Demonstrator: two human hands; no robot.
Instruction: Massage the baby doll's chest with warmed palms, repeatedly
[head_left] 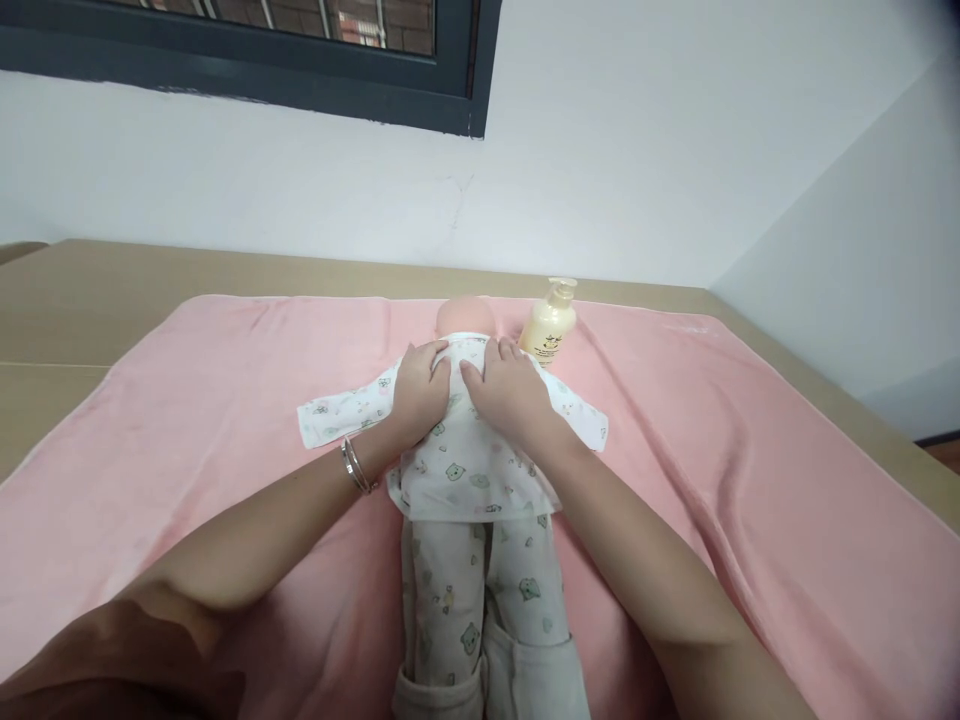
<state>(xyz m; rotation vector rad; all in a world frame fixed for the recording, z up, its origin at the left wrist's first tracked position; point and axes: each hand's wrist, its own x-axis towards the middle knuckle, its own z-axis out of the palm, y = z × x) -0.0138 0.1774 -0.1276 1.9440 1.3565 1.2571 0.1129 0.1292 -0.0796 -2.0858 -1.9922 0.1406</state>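
Note:
A baby doll point(466, 316) lies stretched out on a pink blanket, with its bare round head at the far end and no face showing. It wears a white printed long-sleeved top point(480, 480) and matching trousers point(450, 585) with turned-up cuffs. My left hand point(421, 390), with a silver bangle at the wrist, lies flat on the doll's upper left side near the shoulder. On the opposite shoulder rests my right hand point(514, 388), fingers stretched toward the collar. Both thumbs point inward over the top. Neither hand grips anything. The hands cover part of the shoulders.
A cream-coloured pump bottle point(550, 322) stands just beyond my right hand, beside the doll's head. The pink blanket point(247, 400) has folds on the right and covers much of a wooden table point(150, 265). Behind are a white wall point(600, 180) and a dark-framed window point(457, 80).

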